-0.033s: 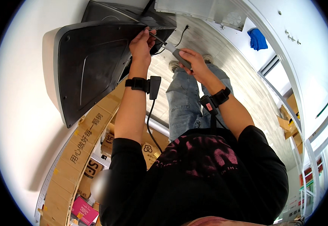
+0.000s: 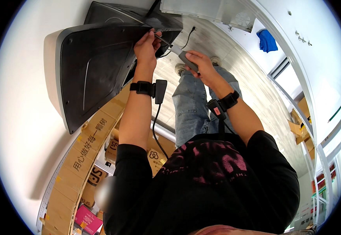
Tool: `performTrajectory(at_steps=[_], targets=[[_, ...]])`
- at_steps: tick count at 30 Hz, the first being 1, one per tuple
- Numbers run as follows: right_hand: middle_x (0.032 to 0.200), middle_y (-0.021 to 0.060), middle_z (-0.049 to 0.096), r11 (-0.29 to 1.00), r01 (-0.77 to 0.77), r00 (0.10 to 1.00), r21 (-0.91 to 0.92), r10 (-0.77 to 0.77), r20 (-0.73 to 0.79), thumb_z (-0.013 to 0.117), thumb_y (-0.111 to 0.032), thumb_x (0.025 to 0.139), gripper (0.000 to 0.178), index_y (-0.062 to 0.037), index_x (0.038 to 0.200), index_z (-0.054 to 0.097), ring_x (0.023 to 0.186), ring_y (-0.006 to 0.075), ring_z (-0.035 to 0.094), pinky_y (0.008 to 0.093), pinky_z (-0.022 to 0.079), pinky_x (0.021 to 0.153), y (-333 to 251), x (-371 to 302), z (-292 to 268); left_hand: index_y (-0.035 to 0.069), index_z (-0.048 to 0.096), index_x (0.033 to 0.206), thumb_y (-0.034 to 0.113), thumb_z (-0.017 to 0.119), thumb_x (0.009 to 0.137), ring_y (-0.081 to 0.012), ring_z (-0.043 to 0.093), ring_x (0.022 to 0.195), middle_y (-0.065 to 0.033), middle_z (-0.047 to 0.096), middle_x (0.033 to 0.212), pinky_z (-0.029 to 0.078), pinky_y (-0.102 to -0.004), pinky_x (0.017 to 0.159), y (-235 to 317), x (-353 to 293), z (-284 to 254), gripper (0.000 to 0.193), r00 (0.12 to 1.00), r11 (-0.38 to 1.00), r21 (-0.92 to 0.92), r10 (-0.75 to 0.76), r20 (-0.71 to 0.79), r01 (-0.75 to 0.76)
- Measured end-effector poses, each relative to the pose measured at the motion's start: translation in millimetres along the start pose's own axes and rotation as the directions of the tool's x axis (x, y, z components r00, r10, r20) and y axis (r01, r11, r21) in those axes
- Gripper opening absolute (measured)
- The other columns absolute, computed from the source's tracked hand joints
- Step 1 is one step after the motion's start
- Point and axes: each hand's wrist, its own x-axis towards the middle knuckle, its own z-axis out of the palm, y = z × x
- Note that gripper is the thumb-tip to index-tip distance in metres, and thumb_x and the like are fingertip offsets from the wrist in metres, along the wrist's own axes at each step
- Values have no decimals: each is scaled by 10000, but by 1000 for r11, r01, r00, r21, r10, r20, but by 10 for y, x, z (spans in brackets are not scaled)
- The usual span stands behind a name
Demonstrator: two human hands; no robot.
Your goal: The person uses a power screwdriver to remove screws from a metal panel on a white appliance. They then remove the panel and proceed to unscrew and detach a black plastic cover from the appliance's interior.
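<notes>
Tip of the screwdriver [image 2: 182, 56] indistinct

"Can we read anything?"
"Yes: below our left hand [image 2: 145, 51], dark characters [image 2: 89, 145] mark the long cardboard edge [image 2: 83, 158] and a carton [image 2: 92, 184]; below our right hand [image 2: 202, 64], pink letters [image 2: 235, 163] cross our black shirt [image 2: 209, 190]."

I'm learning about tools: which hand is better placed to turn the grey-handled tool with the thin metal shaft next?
Probably the right hand: it holds the tool's grey handle. The left hand is at the shaft's far end, by the black round-cornered panel.
</notes>
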Motion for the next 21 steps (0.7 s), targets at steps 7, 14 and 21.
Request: performTrajectory(at_steps=[7, 14, 21], targets=[[662, 24, 554, 996, -37, 998, 81, 33, 58, 487, -287, 911, 286, -78, 1093, 557, 424, 57, 401, 189, 255, 365, 12, 52, -72, 50, 592, 1110, 188, 578, 904, -104, 568, 779, -76, 663, 982, 449, -245, 704, -4, 9, -6, 248, 1000, 1000, -7, 1, -8, -1], [770, 40, 543, 779, 423, 877, -463, -481, -9, 618, -142, 835, 298, -39, 1108, 561, 576, 113, 488, 228, 362, 433, 128, 114, -56, 52, 615, 1062, 168, 599, 889, -112, 577, 771, -67, 663, 934, 473, -245, 676, 65, -62, 62, 209, 1000, 1000, -9, -18, -13, 18], [815, 60, 543, 996, 2, 994, 90, -12, 109, 667, -85, 778, 435, -42, 1179, 503, 629, 133, 559, 216, 425, 411, -71, 10, -27, 51, 627, 987, 141, 643, 855, -135, 600, 738, -67, 663, 890, 485, -247, 640, -10, 15, 32, 160, 997, 1000, -14, -2, -78, 1]])
